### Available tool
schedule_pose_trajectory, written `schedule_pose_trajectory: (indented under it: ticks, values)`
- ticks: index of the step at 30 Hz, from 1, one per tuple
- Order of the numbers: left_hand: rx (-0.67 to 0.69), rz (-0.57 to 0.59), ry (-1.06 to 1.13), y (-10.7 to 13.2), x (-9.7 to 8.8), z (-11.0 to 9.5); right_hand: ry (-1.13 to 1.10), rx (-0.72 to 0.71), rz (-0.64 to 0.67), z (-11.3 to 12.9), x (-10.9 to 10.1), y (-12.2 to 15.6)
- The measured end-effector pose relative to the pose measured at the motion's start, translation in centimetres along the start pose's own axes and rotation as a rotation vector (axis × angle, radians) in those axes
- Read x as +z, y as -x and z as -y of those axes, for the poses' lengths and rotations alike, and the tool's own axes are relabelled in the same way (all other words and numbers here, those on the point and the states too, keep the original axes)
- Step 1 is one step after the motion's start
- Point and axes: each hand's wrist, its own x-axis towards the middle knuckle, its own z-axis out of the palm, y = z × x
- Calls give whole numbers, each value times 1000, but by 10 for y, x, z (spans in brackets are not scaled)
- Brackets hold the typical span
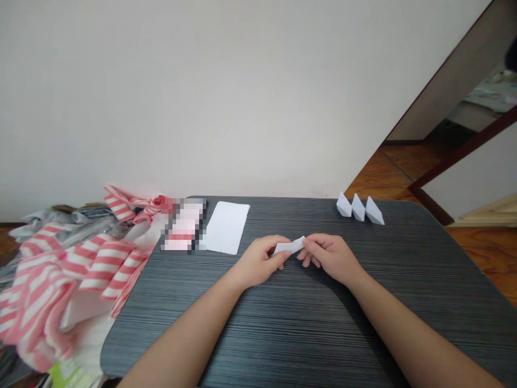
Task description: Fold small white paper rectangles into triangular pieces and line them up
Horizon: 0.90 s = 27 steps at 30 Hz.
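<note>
A dark table [274, 328] is stretching beneath the left hand [257, 263] and right hand [334, 260]. White paper [226, 226] is lying to the left, three folded shapes [357, 209] are sitting far right, and both hands' grips are pinching a narrow folded strip [288, 247] between them.

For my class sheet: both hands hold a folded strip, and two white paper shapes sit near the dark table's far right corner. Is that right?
Not quite: the head view shows three white paper shapes, not two, near the far right corner of the dark table. The left hand and right hand hold the folded strip.
</note>
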Motion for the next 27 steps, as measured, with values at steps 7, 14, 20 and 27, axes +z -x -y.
schedule_pose_trajectory:
  ticks: [7,14,20,27]
  values:
    - [-59,-28,-77,0,0,1,18,-76,16,-5,2,-1]
    - [-100,-65,-18,0,-2,7,-8,-278,-122,-9,5,2]
    - [-87,-72,-40,0,-2,5,231,-401,-103,-7,-1,1]
    - [-82,-122,-82,-1,-1,1,322,-439,-104,-7,-2,0]
